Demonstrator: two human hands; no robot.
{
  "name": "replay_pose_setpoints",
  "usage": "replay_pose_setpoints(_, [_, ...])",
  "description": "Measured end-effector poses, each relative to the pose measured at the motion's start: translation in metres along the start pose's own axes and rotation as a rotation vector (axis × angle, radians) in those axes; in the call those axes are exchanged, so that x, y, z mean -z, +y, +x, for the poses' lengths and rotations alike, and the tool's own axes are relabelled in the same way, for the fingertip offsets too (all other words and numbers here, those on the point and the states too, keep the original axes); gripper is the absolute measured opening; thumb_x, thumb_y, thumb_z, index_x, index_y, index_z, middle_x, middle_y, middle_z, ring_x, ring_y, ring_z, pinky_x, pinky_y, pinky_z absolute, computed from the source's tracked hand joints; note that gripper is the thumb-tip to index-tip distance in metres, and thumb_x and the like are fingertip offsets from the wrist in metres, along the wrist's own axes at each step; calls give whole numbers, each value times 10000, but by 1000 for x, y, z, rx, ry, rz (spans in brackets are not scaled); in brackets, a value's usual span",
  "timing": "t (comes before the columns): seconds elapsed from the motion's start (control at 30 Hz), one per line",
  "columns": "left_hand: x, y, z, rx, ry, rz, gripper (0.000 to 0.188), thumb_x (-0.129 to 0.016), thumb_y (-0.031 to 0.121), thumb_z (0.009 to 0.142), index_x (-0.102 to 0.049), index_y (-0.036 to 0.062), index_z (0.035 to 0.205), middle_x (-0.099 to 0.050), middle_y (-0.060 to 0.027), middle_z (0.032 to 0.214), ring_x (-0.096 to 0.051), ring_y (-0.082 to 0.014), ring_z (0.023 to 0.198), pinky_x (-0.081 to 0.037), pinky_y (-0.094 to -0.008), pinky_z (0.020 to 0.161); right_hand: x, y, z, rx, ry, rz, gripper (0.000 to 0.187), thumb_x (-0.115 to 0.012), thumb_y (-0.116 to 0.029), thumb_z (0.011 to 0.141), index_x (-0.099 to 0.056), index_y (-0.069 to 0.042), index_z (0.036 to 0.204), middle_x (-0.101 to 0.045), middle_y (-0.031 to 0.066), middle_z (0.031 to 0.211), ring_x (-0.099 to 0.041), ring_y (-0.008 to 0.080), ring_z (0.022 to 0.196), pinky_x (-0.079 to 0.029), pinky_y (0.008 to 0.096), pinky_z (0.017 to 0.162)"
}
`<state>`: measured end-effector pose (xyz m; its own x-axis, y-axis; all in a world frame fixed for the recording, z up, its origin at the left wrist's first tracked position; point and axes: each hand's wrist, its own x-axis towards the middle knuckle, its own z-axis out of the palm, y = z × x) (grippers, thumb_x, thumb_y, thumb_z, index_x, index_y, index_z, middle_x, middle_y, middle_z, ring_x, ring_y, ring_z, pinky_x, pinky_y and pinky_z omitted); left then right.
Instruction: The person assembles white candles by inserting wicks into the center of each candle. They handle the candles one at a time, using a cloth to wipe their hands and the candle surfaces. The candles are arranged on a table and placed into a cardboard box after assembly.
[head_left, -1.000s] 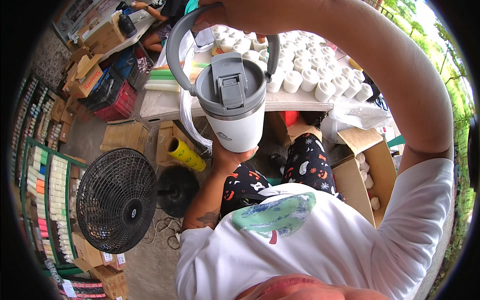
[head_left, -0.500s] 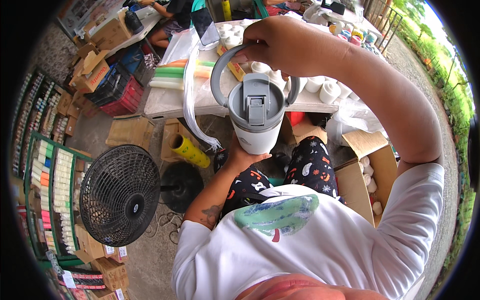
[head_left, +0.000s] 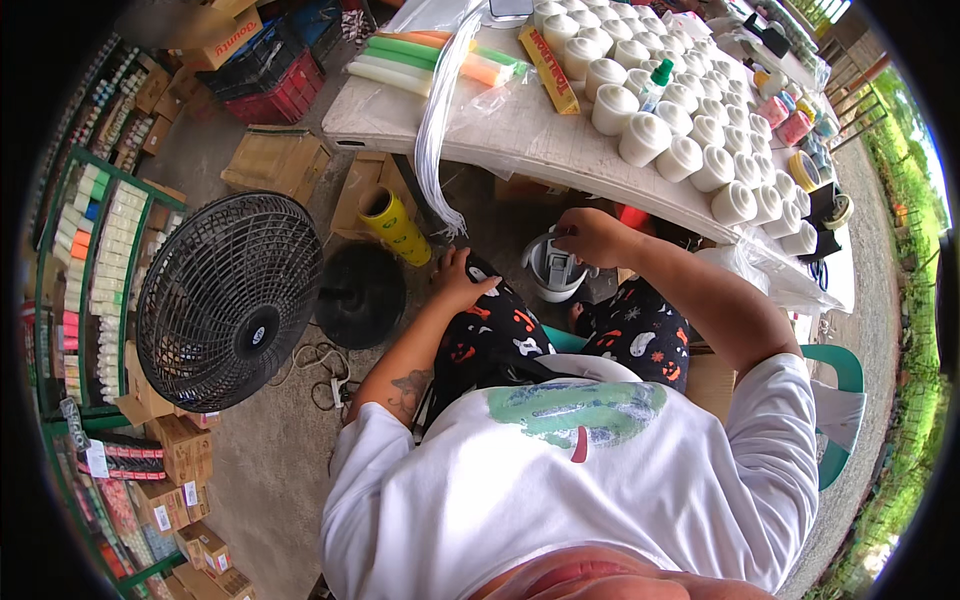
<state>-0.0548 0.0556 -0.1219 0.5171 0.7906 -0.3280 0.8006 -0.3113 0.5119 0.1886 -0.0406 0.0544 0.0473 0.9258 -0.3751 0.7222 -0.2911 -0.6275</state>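
Note:
My right hand point(head_left: 600, 238) is closed on the grey handle of a tumbler point(head_left: 555, 285) with a white body and grey lid. The tumbler is low, below the table's near edge and just beyond my knees. Its base is mostly in shadow, and I cannot tell whether it touches the floor. My left hand point(head_left: 462, 287) lies on my left thigh, fingers apart, holding nothing. Dark patterned trousers point(head_left: 510, 325) cover my legs.
The table point(head_left: 375, 125) ahead bears many white dome-topped pieces point(head_left: 645, 138), green, orange and white sticks point(head_left: 410, 62), a yellow box point(head_left: 548, 70) and a green-capped bottle point(head_left: 655, 85). White strands point(head_left: 435, 150) hang over its edge. A black fan point(head_left: 230, 300) and yellow roll point(head_left: 395, 225) stand left.
My right hand has lowered the tumbler from above table height to below the table edge. My left hand has let go of its base and come down onto my thigh. The view has shifted too.

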Motion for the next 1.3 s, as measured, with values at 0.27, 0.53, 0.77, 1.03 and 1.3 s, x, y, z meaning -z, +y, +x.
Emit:
replay_pose_setpoints(0.27, [9,-33,-17,73,258,-19,604,-711,442,778,-539,115,1257,-436,-180,1396,-401,-371,1298,-341,-461,1067,-149,162,191,-29,-144,340,247,-622,-147,851,-625,-26,1066,-642,74,811,-634,177,655,-502,326,533])
replay_pose_setpoints(0.53, [30,-75,-52,213,341,-91,483,-717,348,792,-557,106,1178,-523,-169,1268,-479,-380,1206,-408,-452,995,-183,108,283,-594,16,666,282,-602,-196,862,-634,-61,1108,-658,113,905,-662,224,739,-510,372,525])
replay_pose_setpoints(0.77, [21,-100,-53,293,343,-167,506,-710,356,789,-553,111,1203,-507,-157,1316,-458,-367,1239,-403,-474,1005,-202,114,338,-612,-10,667,299,-599,-213,867,-630,-62,1123,-656,124,935,-661,239,774,-515,386,551])
replay_pose_setpoints(1.03, [14,-115,-49,363,297,-238,536,-696,399,791,-546,147,1240,-469,-147,1359,-433,-366,1266,-381,-488,1024,-206,145,339,-636,-58,549,318,-595,-232,873,-625,-64,1142,-653,137,970,-660,256,815,-521,402,580])
replay_pose_setpoints(1.3, [17,-120,-44,368,292,-240,535,-695,392,794,-545,133,1237,-467,-148,1361,-433,-367,1266,-382,-490,1024,-215,160,340,-647,-98,410,338,-591,-250,878,-620,-66,1160,-650,150,1005,-659,274,855,-527,418,610])
